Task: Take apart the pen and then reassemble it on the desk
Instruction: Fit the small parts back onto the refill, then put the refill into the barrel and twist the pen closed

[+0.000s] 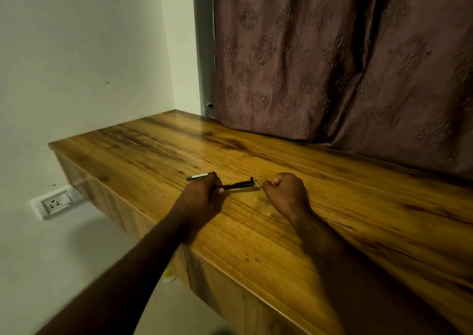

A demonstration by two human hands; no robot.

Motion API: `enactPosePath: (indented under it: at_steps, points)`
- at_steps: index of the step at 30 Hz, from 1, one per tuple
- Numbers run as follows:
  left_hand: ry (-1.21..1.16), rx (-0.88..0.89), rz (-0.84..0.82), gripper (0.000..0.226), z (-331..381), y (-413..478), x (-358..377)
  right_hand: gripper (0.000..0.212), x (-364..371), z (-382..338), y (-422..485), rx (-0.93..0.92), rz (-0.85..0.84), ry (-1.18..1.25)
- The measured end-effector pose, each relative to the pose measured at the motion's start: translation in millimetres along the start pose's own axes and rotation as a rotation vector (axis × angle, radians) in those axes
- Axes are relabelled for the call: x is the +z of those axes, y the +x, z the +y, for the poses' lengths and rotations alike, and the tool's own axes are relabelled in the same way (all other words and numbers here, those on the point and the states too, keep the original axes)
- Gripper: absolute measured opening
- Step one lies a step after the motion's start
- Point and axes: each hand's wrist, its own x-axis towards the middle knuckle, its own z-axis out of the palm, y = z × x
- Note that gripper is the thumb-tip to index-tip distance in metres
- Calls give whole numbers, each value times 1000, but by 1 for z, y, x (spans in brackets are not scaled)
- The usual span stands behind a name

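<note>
On the wooden desk [320, 206], my left hand [202, 194] grips one end of a black pen barrel [238, 185] that points right, just above the desk top. My right hand [284, 190] is curled into a fist at the barrel's other end and pinches something thin and pale [259, 185] that sticks out toward the barrel; it is too small to name. A grey and silver pen part [201, 176] lies on the desk just behind my left hand, partly hidden by the knuckles.
A patterned brown curtain [345, 60] hangs along the back of the desk. A white wall [76, 66] stands on the left, with a socket plate [55, 203] below the desk's left end. The desk's front edge runs diagonally under my forearms.
</note>
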Motion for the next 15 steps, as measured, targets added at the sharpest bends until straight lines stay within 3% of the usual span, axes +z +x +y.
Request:
enactPosePath:
  at_steps: [4, 7, 15]
  points:
    - [18, 10, 49, 29, 4, 1, -3, 24, 3, 1, 0, -50, -23, -49]
    - [15, -8, 102, 36, 4, 0, -3, 32, 7, -2, -1, -120, -29, -251]
    - [9, 5, 85, 22, 3, -2, 1, 21, 9, -3, -3, -126, 16, -351]
